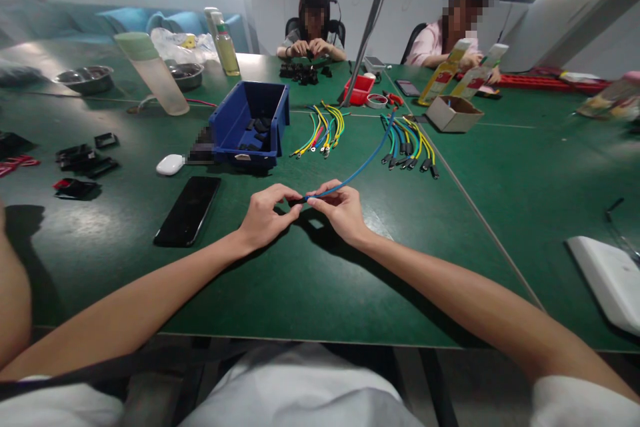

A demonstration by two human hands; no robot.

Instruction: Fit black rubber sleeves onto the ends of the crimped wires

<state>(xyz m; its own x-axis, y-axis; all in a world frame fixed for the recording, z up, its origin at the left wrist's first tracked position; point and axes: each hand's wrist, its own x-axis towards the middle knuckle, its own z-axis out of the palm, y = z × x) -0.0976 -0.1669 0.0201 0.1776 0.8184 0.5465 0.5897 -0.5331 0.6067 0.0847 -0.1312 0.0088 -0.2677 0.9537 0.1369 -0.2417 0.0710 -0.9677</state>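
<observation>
Over the green table my two hands meet at one end of a blue wire (367,163). My left hand (265,217) is closed, pinching a small black sleeve (297,201) at that end. Just beside it my right hand (343,212) pinches the wire close to the sleeve. From there the wire curves up and to the right, toward the far side of the table. Behind my hands lie a bundle of yellow, green and blue wires with black ends (410,147) and a bundle of wires with bare ring ends (323,130).
A blue bin (245,159) holding black pieces stands beyond my left hand. Nearby are a black phone (187,211), a white case (171,165) and a cardboard box (455,115). Two people sit across the table (500,213). A white device (607,280) lies at right.
</observation>
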